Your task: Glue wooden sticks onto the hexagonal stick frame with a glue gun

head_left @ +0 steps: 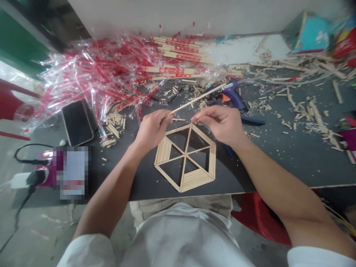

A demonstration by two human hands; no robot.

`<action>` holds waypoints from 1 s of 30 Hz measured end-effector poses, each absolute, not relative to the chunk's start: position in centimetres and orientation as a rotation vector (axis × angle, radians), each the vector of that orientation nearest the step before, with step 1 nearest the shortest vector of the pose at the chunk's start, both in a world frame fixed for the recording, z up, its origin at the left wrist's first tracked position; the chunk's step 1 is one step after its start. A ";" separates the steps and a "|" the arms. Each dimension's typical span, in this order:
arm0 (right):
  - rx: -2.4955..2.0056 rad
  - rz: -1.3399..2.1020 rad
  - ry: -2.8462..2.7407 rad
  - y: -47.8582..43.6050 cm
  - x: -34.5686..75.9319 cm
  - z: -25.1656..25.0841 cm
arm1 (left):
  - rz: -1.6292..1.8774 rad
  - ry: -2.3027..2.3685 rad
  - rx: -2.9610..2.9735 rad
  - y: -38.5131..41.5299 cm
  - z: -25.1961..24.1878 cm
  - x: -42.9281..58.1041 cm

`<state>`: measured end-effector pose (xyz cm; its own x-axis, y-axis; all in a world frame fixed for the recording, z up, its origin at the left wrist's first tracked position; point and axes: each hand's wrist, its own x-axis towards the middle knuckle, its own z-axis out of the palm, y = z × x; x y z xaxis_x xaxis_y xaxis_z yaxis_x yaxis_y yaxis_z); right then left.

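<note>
**Long pale wooden stick [198,98] held slantwise above a littered table**

The left hand [152,129] has thumb and fingers clamped on the stick's near end. The right hand's [222,122] thumb and fingertips sit close together; whether they pinch something small, I cannot tell.

Below them, a six-spoked hexagonal frame of pale wooden sticks [185,153] lies flat near the table's front edge. The stick's far end overlaps the blue glue gun with an orange trigger [232,91] in view, so a careless swing could knock it; contact is unclear. A dropped wrist could shift the frame or strain its slim joints, and stray chips could lodge beneath it.

Three of the frame's triangles carry straight, ribbed rows of sticks; three stand open. Crinkled, glossy red-and-clear plastic wrappers [102,70] heap behind, against the matt dark tabletop [278,163] and its splintery offcuts [315,111].
</note>
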<state>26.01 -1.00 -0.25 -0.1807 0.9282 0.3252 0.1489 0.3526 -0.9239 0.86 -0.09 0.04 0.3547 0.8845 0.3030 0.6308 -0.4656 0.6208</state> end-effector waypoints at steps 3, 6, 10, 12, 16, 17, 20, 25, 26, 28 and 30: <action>-0.989 0.637 -1.848 -1.4 26.1 -0.5 | 0.816 1.350 2.302 -0.2 -0.2 0.7; -0.949 0.305 -1.992 -1.5 26.1 -0.8 | 0.728 1.374 2.378 -0.5 -0.2 0.8; -1.049 -0.032 -2.032 -1.9 25.8 -0.3 | 0.666 1.316 2.443 -1.0 -0.2 1.2; -1.091 -0.036 -2.085 -2.2 25.6 -0.1 | 0.681 1.248 2.460 -1.1 -0.3 1.4; -1.087 0.086 -2.185 -2.1 25.6 -0.4 | 0.710 1.163 2.452 -1.2 -0.2 1.4; -1.099 0.094 -2.178 -1.9 25.8 -0.6 | 0.716 1.181 2.441 -1.1 -0.1 1.3; -1.149 0.093 -2.106 -1.3 26.2 -1.2 | 0.777 1.348 2.387 -0.5 0.2 0.6; -1.104 0.153 -2.077 -0.3 26.6 -1.6 | 0.974 1.549 2.231 0.6 0.3 -1.0; -1.077 0.163 -2.094 -0.2 26.6 -1.5 | 0.998 1.562 2.207 0.8 0.2 -1.3; -1.020 0.185 -2.142 -0.2 26.6 -1.5 | 1.024 1.577 2.179 0.9 0.1 -1.5; -0.969 0.223 -2.196 -0.3 26.6 -1.4 | 1.030 1.585 2.175 0.9 0.0 -1.5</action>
